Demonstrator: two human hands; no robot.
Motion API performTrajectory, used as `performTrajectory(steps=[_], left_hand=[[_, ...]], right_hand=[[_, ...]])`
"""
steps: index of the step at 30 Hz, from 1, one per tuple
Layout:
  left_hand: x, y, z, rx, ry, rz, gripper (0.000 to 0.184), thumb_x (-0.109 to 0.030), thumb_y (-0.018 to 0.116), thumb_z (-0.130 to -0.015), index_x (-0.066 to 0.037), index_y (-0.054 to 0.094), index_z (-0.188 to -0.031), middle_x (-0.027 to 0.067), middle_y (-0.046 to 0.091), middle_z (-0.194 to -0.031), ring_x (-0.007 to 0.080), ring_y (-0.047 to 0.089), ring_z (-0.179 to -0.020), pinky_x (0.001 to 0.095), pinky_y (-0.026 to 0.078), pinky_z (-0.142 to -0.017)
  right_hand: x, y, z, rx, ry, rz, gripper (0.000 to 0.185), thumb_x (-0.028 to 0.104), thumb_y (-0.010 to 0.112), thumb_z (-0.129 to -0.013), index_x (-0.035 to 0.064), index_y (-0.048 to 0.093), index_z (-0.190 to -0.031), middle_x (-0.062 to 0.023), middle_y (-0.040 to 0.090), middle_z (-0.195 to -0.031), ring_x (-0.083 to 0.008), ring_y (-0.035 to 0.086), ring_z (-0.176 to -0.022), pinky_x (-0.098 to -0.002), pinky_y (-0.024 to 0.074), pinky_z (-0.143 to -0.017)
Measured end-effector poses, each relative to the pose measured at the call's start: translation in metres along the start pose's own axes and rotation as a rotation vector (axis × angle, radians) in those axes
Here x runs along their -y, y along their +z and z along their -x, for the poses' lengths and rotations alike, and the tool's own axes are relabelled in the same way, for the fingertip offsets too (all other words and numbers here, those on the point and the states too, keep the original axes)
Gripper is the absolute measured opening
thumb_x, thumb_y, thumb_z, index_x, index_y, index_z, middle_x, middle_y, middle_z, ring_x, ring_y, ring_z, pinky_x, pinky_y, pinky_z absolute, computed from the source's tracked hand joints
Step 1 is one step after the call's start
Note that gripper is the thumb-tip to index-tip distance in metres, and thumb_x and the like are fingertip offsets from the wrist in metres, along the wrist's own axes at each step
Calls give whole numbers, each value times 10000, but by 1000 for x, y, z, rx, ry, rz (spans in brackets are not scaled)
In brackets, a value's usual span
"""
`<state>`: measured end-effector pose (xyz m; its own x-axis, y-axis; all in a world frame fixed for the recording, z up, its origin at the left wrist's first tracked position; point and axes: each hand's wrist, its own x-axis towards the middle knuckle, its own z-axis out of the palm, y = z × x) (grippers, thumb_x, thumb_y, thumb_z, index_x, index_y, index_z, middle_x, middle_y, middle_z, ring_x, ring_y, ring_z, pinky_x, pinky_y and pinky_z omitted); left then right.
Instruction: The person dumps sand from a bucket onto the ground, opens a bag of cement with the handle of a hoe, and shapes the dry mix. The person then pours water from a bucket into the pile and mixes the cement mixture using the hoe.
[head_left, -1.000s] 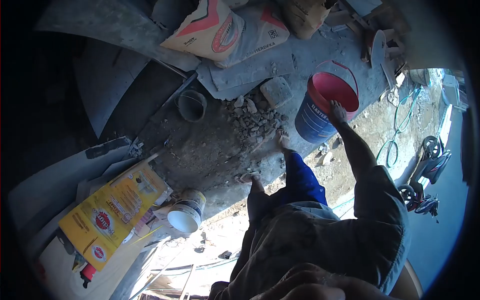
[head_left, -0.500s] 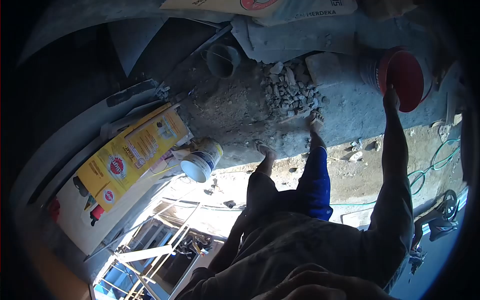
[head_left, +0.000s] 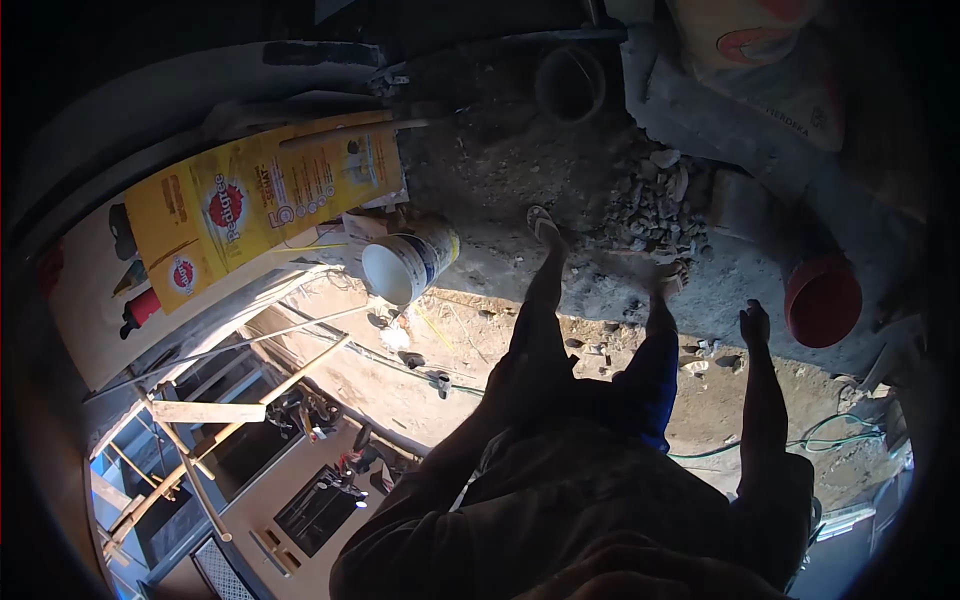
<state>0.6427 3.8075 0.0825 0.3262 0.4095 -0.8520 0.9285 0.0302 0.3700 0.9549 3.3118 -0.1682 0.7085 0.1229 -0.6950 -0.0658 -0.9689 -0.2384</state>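
The right hand, at three o'clock, is just beside the red bucket and apart from it; in this shadow I cannot tell how its fingers stand. The left hand is lost in darkness, so its state I cannot tell. At ten o'clock, a yellow sheet carries "Pedigree" and a big "5". At two o'clock, a paper sack reads "MERDEKA".

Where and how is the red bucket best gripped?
Probably by the rim of the bucket nearest the right hand, coming from that side and pinching over the edge. It is round and open toward the camera, leaving that rim exposed; no handle can be made out.
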Motion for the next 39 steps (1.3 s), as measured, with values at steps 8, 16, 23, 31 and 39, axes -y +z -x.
performTrajectory(steps=[8,16,23,31,39], left_hand=[[79,-44,-204,-13,-187,-328,608,-547,569,-858,-86,544,-1254,155,622,-1184,304,610,-1092,422,491,-893],[14,-111,-229,9,-370,-372,539,-445,612,-851,-64,485,-1210,184,562,-1184,380,589,-1045,493,499,-859],[31,-124,-247,-88,-289,-313,440,-361,613,-864,-25,527,-1136,209,571,-1113,388,587,-1023,490,493,-848],[18,-142,-261,-63,-360,-232,494,-395,645,-852,-25,528,-1158,193,573,-1140,389,582,-1033,484,495,-847],[7,-152,-272,-67,-315,-258,500,-413,623,-860,-32,541,-1173,187,583,-1125,387,592,-1009,489,496,-837]], right_hand=[[239,111,48,194,-116,111,248,305,613,-842,95,695,-945,-149,692,-943,-346,654,-904,-432,519,-782],[638,255,-190,70,-641,39,275,349,634,-854,98,701,-945,-158,666,-930,-335,646,-892,-429,504,-783],[834,382,-349,-153,-681,89,506,486,619,-867,38,624,-1102,-181,625,-1114,-347,606,-1010,-451,472,-891],[871,349,-308,-482,-1116,283,293,293,624,-856,98,639,-1076,-160,599,-1147,-310,558,-1074,-408,447,-916],[880,330,-359,-204,-813,-49,147,176,601,-855,82,634,-964,-141,648,-905,-321,619,-808,-402,503,-718]])
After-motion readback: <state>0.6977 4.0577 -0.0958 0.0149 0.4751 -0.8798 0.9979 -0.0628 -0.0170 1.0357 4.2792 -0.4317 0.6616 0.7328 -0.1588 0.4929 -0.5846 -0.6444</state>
